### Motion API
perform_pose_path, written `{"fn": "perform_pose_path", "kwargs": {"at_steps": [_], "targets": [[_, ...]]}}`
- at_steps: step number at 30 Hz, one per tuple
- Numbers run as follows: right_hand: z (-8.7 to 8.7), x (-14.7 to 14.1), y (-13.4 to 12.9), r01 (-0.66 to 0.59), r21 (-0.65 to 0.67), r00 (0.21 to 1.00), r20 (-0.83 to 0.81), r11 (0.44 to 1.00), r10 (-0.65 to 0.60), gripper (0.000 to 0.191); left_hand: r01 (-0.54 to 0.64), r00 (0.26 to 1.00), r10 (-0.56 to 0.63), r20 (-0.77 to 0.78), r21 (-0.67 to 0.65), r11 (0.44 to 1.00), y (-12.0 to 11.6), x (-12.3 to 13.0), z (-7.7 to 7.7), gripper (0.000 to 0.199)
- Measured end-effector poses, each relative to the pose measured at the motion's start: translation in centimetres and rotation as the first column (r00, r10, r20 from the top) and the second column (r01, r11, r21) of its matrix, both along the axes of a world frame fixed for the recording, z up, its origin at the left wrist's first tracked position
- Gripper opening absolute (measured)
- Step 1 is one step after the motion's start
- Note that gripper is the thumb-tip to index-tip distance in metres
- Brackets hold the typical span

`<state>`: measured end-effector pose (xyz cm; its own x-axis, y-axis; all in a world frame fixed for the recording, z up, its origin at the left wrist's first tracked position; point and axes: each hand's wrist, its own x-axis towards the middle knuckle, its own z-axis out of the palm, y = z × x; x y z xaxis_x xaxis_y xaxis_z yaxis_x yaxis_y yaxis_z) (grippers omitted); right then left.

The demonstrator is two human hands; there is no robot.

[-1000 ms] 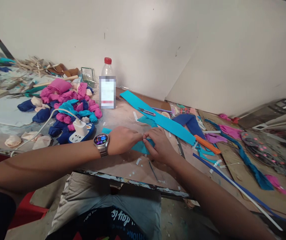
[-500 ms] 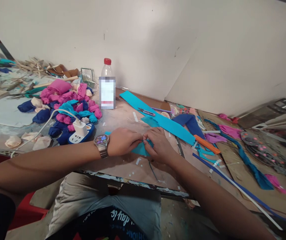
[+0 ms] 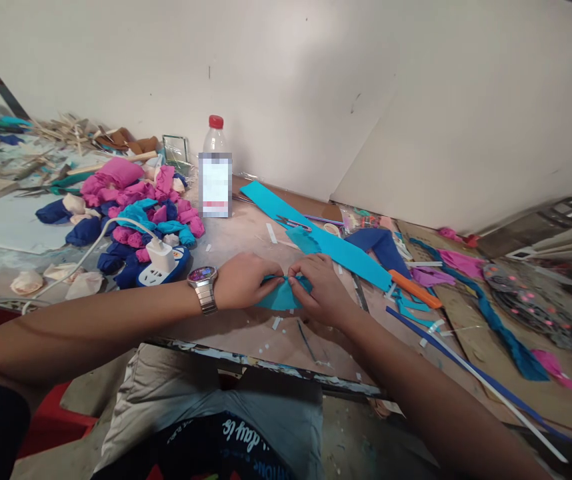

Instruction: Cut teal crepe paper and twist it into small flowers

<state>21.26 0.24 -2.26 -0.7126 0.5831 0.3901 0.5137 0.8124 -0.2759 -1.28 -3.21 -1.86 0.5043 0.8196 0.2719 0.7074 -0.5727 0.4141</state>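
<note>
A piece of turquoise crepe paper (image 3: pixel 283 297) lies under my fingers near the front of the table. My left hand (image 3: pixel 246 280), with a metal-banded watch at the wrist, pinches its upper edge from the left. From the right, my right hand (image 3: pixel 319 287) pinches the same edge close by, thumb against fingers. Just beyond the hands runs a long turquoise strip (image 3: pixel 351 252). On that strip rest small thread snips (image 3: pixel 293 223). An orange-handled cutter (image 3: pixel 416 289) lies at its right end.
A bottle with a red cap (image 3: pixel 216 123) stands by the wall. Left of it are bunched pink, blue and turquoise pieces (image 3: pixel 126 193) and a power strip (image 3: pixel 159 273) with a white plug. Blue and white strips (image 3: pixel 476 373) cross the table at right.
My fingertips have moved slightly apart along the edge. More of the turquoise paper shows between and below them. The surrounding things look unmoved.
</note>
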Motion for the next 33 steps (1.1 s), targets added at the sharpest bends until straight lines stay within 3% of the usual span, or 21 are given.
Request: {"fn": "perform_pose_path", "kwargs": {"at_steps": [11, 18, 25, 33], "targets": [[0.2, 0.2, 0.1, -0.018, 0.019, 1.000, 0.003, 1.000, 0.018, 0.009, 0.089, 0.988, -0.063, 0.138, -0.194, 0.977, 0.8, -0.5, 0.5, 0.031], [0.3, 0.3, 0.0, -0.079, -0.004, 0.996, -0.045, 0.997, 0.078, 0.006, 0.116, 0.983, -0.082, 0.164, -0.215, 0.970, 0.7, -0.4, 0.5, 0.034], [-0.1, 0.4, 0.4, -0.104, 0.078, 0.990, -0.087, 0.991, 0.111, 0.003, 0.185, 0.972, -0.129, 0.196, -0.303, 0.935, 1.2, -0.7, 0.3, 0.039], [0.0, 0.2, 0.3, -0.190, 0.098, 0.976, -0.085, 0.977, 0.198, 0.009, 0.297, 0.941, -0.189, 0.279, -0.425, 0.855, 1.3, -0.7, 0.9, 0.014]]}}
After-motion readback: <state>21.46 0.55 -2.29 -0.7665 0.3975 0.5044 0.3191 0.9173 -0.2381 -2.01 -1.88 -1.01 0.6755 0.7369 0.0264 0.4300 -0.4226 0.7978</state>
